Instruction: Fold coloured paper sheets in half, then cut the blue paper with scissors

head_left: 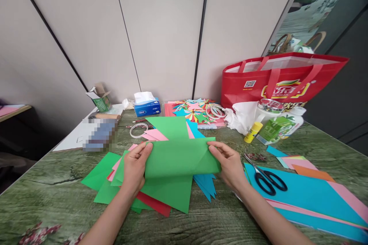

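A sheet of green paper [181, 157], bent over along its lower edge, is held up between my two hands. My left hand [137, 162] pinches its left end, thumb in front. At the right end, my right hand [228, 160] grips the paper the same way. Beneath it lies a loose pile with more green paper [172, 195], a red sheet [156, 204], pink pieces [155, 134] and blue strips with pointed ends [205, 187]. The held sheet hides the middle of this pile.
Black-handled scissors [267, 180] rest on blue paper [304, 195] at right. Behind stand a glue stick [253, 132], a green carton [271, 129] and a red bag [244, 84]. Tape rolls [138, 130], a tissue box [147, 108] and paper stars [194, 115] lie farther back.
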Demonstrator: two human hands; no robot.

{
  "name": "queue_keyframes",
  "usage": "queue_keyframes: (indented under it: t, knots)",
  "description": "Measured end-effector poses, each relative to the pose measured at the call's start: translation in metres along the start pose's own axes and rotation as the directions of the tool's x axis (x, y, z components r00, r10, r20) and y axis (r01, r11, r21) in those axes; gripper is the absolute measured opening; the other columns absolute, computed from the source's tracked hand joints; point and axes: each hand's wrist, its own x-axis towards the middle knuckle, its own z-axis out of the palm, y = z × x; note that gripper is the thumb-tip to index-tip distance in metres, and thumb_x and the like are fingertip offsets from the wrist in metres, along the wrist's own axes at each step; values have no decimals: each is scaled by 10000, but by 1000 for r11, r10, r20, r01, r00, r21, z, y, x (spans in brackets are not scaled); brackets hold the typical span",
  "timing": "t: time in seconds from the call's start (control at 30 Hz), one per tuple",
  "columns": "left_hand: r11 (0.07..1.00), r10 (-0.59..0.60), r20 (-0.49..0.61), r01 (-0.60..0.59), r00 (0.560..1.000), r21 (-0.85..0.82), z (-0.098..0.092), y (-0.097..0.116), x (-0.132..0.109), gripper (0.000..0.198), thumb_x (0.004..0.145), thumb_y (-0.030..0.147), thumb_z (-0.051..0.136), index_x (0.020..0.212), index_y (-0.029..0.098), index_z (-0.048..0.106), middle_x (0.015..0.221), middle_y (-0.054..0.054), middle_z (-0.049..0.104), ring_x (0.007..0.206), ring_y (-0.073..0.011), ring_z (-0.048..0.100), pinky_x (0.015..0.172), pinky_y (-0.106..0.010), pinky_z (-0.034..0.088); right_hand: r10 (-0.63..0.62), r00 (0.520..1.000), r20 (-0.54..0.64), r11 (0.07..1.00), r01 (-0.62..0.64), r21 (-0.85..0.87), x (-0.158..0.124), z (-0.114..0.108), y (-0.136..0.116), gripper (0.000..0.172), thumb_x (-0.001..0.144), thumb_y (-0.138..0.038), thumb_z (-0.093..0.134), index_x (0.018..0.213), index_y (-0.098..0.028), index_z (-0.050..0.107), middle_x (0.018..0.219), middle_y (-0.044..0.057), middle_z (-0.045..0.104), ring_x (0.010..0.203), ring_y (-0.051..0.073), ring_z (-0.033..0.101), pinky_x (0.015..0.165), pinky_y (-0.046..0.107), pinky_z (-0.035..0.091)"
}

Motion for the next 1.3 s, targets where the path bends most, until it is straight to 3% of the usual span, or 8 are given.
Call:
queue_keyframes:
  t: [0.13,0.27,0.7,1.3]
  knots:
    - [1000,-23,12,23,1000,-5,0,0,1,279,520,375,770,668,153,688,540,21,612,484,-104,523,461,-198,424,158,987,-27,956,-146,254,1,2,-7,361,558,-356,762,832,-207,581,567,-31,624,471,119,534,438,219,414]
    - [999,-36,16,36,999,-13,0,0,1,297,510,371,779,686,147,695,553,6,628,485,-111,532,458,-203,436,232,972,-40,914,-204,351,2,2,-11,454,521,-316,794,879,-213,534,531,-40,645,432,131,566,421,224,444]
    - [999,39,25,-39,999,1,-2,-2,4,286,540,356,766,729,149,712,581,3,636,514,-104,524,473,-190,431,202,978,-57,900,-162,405,3,1,-14,368,483,-221,817,777,-177,600,614,-23,687,491,100,595,480,189,480]
    - [995,96,-8,-96,995,16,-4,-4,8,289,510,366,775,699,156,714,625,-23,674,561,-133,555,503,-208,439,120,992,-24,936,-105,336,6,-4,-10,391,500,-230,808,821,-188,589,708,4,692,601,132,625,578,240,497]
